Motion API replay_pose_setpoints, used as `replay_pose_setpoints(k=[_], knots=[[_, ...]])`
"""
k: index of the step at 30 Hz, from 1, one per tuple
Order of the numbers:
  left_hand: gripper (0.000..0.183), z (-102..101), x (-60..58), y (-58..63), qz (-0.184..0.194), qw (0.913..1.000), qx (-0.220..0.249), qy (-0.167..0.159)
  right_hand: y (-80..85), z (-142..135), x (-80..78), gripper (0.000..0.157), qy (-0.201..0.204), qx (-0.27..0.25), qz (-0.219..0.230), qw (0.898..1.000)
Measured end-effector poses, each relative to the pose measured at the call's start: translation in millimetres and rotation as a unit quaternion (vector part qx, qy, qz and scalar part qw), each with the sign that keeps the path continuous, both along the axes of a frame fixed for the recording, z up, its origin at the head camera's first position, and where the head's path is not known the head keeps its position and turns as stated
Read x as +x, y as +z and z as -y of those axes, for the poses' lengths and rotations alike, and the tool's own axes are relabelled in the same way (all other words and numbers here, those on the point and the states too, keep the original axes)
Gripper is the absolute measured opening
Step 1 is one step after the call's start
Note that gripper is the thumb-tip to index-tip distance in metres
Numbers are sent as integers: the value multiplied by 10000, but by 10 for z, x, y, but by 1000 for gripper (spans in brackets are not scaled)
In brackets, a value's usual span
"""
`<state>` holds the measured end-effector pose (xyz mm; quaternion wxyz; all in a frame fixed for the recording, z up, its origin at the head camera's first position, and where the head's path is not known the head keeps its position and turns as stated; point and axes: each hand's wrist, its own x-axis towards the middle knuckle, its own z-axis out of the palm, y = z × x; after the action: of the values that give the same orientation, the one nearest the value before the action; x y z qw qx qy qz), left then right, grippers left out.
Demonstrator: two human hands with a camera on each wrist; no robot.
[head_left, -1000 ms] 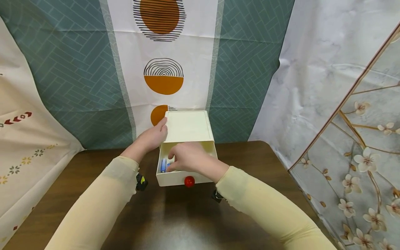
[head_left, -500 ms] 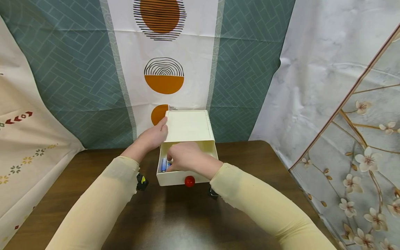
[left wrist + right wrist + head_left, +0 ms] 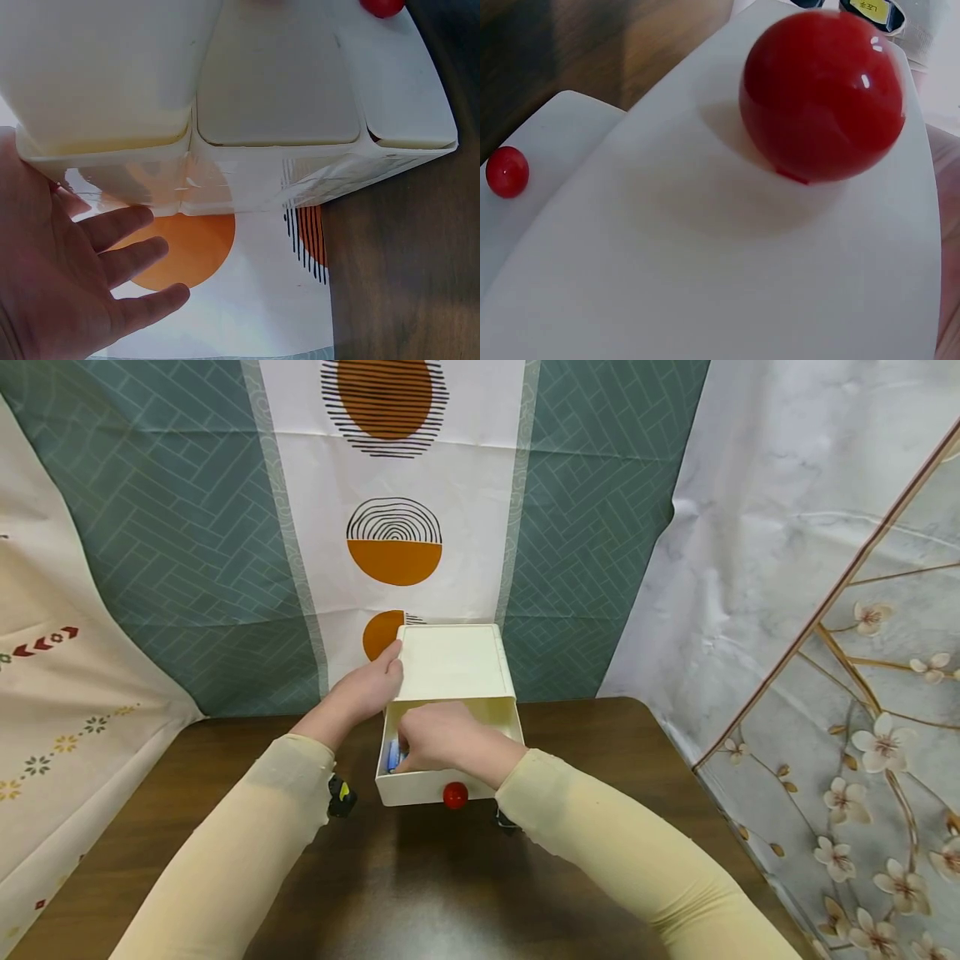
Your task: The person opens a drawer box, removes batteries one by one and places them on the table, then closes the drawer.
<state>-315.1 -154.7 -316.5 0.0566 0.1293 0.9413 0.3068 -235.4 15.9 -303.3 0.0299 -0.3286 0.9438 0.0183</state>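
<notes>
A cream drawer cabinet (image 3: 452, 662) stands on the table, its top drawer (image 3: 416, 789) pulled out by a red knob-bearing front. My left hand (image 3: 367, 687) rests against the cabinet's left side, thumb by the top edge; in the left wrist view its fingers (image 3: 142, 259) are straight and spread. My right hand (image 3: 442, 735) reaches down into the drawer with curled fingers. Thumb and forefinger pinch a small blue battery, mostly hidden by the hand. Beside it, a blue battery (image 3: 393, 755) lies along the drawer's left wall. The right wrist view shows the red knob (image 3: 821, 97) but not the fingers.
A dark wooden table (image 3: 442, 877) carries the cabinet. Behind it hangs a patterned green and white cloth (image 3: 600, 568); a floral cloth (image 3: 847, 760) borders the right side. A lower drawer's smaller red knob (image 3: 507, 172) appears in the right wrist view.
My right hand has shifted slightly left inside the drawer, its fingertips now closer to the battery at the left wall. The left hand and cabinet have stayed put.
</notes>
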Motion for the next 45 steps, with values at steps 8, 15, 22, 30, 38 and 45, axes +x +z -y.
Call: replay_pose_setpoints(k=[8, 15, 22, 30, 38, 45], knots=[[69, 17, -10, -28, -12, 10000, 24, 25, 14, -15, -1, 31, -53, -111, 229, 9997], [69, 12, -1, -1, -23, 10000, -46, 81, 21, -53, -12, 33, 6, -272, 312, 9991], [68, -3, 14, 25, -40, 9998, -149, 143, 9, -51, -23, 33, 7, -210, 231, 9995], [68, -1, -5, 2, -24, 9998, -118, 131, -36, -42, -44, 29, -51, -227, 121, 9997], [68, 1, -10, -3, -55, 9999, -119, 97, 8, -53, -3, 27, -34, -205, 95, 9997], [68, 4, -18, -17, -50, 9999, -61, 95, -1, -55, -8, 28, -30, -180, 131, 9997]])
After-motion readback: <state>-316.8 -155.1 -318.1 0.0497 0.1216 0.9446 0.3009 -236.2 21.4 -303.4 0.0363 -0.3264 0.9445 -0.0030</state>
